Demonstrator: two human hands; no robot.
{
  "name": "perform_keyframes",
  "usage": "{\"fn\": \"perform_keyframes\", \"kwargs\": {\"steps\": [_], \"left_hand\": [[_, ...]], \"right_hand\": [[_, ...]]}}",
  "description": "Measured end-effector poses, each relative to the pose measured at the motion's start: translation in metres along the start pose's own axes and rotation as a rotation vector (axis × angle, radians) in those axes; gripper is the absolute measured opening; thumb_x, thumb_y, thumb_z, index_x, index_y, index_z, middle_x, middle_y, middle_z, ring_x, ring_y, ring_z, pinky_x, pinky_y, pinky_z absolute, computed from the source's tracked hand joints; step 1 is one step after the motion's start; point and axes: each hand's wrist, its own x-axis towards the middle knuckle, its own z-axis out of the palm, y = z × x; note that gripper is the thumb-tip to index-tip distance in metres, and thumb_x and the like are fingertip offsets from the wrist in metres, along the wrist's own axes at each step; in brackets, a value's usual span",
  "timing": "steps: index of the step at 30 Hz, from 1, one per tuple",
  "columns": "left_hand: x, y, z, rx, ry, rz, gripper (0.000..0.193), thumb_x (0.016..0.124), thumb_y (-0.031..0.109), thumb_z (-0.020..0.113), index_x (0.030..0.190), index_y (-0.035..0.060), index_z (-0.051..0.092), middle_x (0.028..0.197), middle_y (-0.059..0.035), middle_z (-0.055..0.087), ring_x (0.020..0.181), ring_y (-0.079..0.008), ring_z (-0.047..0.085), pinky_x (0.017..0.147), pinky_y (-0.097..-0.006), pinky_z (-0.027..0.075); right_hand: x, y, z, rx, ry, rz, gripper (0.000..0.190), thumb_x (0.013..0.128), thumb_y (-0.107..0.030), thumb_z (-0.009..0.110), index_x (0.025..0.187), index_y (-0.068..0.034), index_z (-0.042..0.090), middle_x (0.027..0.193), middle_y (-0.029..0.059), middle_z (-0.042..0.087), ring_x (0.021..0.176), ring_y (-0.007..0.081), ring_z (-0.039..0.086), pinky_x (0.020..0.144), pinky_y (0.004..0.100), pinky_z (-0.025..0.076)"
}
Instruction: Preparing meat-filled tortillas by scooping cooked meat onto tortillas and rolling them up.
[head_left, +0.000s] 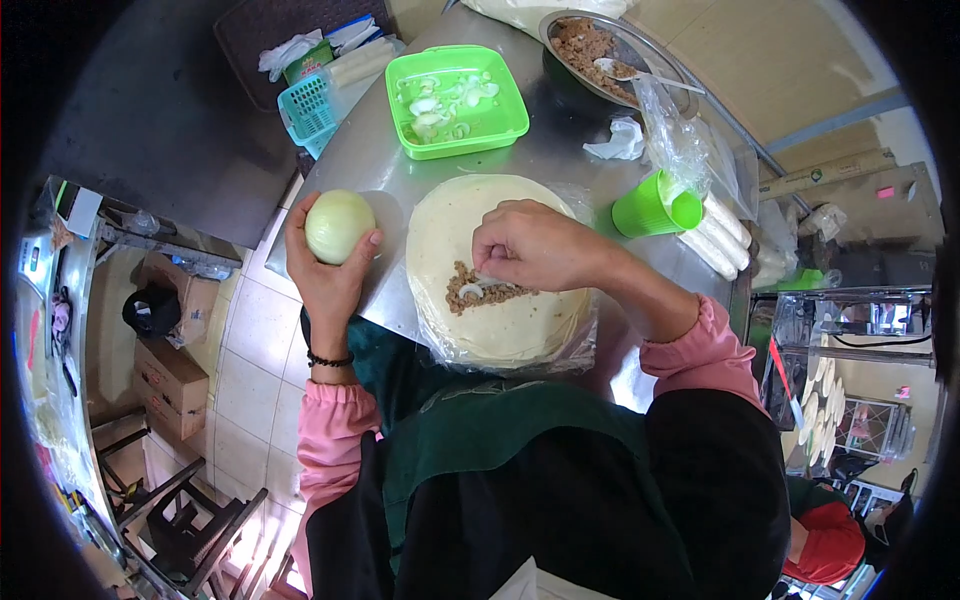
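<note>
My left hand holds a peeled whole onion just off the left side of a stack of round, pale dough wrappers. The stack lies on clear plastic wrap on the metal table. Across the top wrapper runs a strip of cooked ground filling, with white onion slices on it. Over that strip, my right hand has its fingertips pinched together close to the slices; whether a piece is between them is hidden. A green plastic tub with scattered cut onion pieces stands beyond the stack.
At the back right, a metal bowl contains more filling and a spoon. A green cup lies tipped beside white rolls and crumpled white paper. A blue basket is past the table's left edge. Another person appears lower right.
</note>
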Motion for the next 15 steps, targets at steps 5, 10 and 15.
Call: {"fn": "perform_keyframes", "kwargs": {"steps": [5,10,15], "left_hand": [[0.001,-0.006,-0.002,0.014,-0.001,0.026,0.068,0.062,0.013,0.081,0.117,-0.0016,0.045,0.108,-0.0128,0.054,0.096,-0.0197,0.056,0.083,-0.0305,0.046],[0.0,-0.007,-0.002,0.05,-0.007,0.02,0.068,0.061,0.013,0.081,0.117,-0.0015,0.045,0.11,-0.0129,0.053,0.097,-0.0203,0.055,0.085,-0.0312,0.045],[0.0,-0.004,-0.002,0.032,-0.013,0.007,0.068,0.061,0.013,0.082,0.117,-0.0011,0.046,0.11,-0.013,0.053,0.098,-0.0205,0.055,0.085,-0.0312,0.045]], "right_hand": [[-0.001,0.005,0.0,-0.138,-0.024,-0.102,0.016,0.073,-0.006,0.056,0.087,-0.006,0.063,0.077,0.009,0.054,0.077,0.0255,0.054,0.072,0.0366,0.043],[0.002,0.008,-0.028,-0.179,0.003,-0.185,0.019,0.074,-0.006,0.057,0.092,-0.005,0.063,0.082,0.0069,0.056,0.079,0.0224,0.055,0.07,0.0327,0.045],[0.065,0.032,-0.078,-0.222,0.444,0.084,0.013,0.08,-0.011,0.059,0.086,-0.002,0.066,0.074,0.0103,0.065,0.065,0.0222,0.06,0.065,0.0306,0.048]]}}
